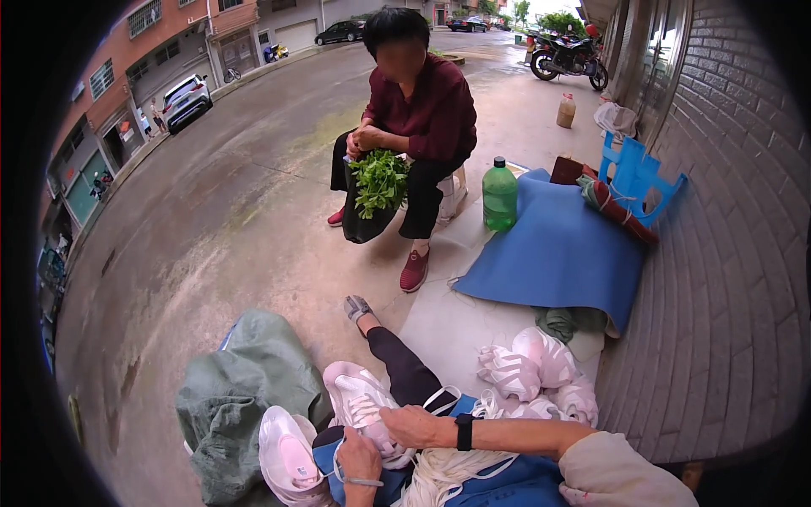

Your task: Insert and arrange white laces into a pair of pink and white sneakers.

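Pink-and-white fabric sneaker [355, 395]: mostly ahead of both hands, long axis slanting forward-left
Bare right hand [414, 425]: nearer the white laces [365, 410], fingers bent; grasp unclear
Bare left hand [361, 460]: nearer the body, curled; grip I cannot tell

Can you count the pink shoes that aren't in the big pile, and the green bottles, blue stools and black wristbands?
Pink shoes outside the pile: 2, one touched by the right hand (laced shoe), one left of it (open shoe)
Green bottle: 1
Blue stool: 1
Black wristband: 1
Total: 5
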Demonstrator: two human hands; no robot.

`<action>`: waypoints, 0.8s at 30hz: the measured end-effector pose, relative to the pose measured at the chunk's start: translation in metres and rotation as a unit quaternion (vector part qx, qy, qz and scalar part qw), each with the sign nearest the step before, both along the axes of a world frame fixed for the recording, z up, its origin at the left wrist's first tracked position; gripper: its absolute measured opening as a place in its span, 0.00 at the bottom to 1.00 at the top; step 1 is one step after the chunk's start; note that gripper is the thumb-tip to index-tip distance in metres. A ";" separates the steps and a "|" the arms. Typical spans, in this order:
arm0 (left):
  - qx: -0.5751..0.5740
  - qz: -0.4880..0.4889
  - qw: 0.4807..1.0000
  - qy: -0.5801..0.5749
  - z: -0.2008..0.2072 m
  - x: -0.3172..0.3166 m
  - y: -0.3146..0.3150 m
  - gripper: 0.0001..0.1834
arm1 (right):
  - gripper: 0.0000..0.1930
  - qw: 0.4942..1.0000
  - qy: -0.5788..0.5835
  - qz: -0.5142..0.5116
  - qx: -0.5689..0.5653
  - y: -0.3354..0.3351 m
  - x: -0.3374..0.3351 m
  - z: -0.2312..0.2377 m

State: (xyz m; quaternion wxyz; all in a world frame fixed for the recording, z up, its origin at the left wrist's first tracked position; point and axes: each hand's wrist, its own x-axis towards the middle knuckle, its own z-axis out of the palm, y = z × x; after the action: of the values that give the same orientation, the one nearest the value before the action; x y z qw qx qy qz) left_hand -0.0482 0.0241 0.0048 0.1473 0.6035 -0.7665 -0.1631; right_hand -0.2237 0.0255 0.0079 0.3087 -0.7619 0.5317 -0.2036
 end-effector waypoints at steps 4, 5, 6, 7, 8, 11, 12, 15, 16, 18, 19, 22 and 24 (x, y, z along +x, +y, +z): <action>0.014 0.008 1.000 0.024 0.005 -0.005 -0.001 0.06 | 0.13 1.000 0.003 0.008 0.016 -0.001 0.002 -0.004; -0.004 0.010 1.000 0.027 0.004 -0.003 0.002 0.06 | 0.13 1.000 0.004 0.012 0.016 0.000 0.004 -0.005; -0.003 0.013 1.000 0.029 0.001 0.003 0.003 0.06 | 0.13 1.000 0.006 0.015 0.017 0.001 0.006 -0.009; 0.020 0.006 0.997 0.071 -0.002 0.012 0.003 0.09 | 0.13 1.000 0.007 0.012 -0.005 0.000 0.007 -0.014; 0.043 -0.002 0.993 0.113 -0.005 0.018 0.003 0.12 | 0.13 1.000 0.008 0.010 -0.026 0.000 0.008 -0.018; 0.061 0.043 0.988 0.138 0.010 0.031 0.013 0.10 | 0.14 1.000 -0.013 0.007 0.006 0.006 0.011 -0.023; 0.061 0.059 0.986 0.145 0.024 0.033 0.017 0.09 | 0.14 1.000 -0.011 0.011 0.009 0.009 0.011 -0.022; 0.054 0.086 0.988 0.116 0.031 0.073 0.020 0.08 | 0.14 0.995 -0.006 0.022 0.093 0.008 0.003 -0.015; 0.042 0.093 0.990 0.095 0.028 0.092 0.020 0.08 | 0.14 0.997 0.002 0.052 0.055 0.004 -0.003 -0.036; 0.050 0.106 0.989 0.091 0.028 0.126 0.016 0.11 | 0.16 0.996 0.007 0.089 0.025 0.001 -0.011 -0.058; 0.075 0.121 0.984 0.104 0.035 0.140 0.010 0.12 | 0.18 0.998 -0.014 0.045 0.050 -0.003 -0.016 -0.033; 0.043 0.191 0.952 0.234 0.052 0.175 0.007 0.14 | 0.19 0.999 0.007 -0.010 0.044 -0.007 -0.025 0.006; 0.016 0.281 0.909 0.308 0.057 0.186 0.007 0.11 | 0.15 0.998 0.020 0.009 0.058 -0.012 -0.033 0.014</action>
State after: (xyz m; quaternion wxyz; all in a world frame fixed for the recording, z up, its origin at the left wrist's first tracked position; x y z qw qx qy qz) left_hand 0.1382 0.0309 0.0622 0.4062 0.7160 -0.4787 -0.3054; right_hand -0.2571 0.0139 0.0217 0.3433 -0.7515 0.5418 -0.1540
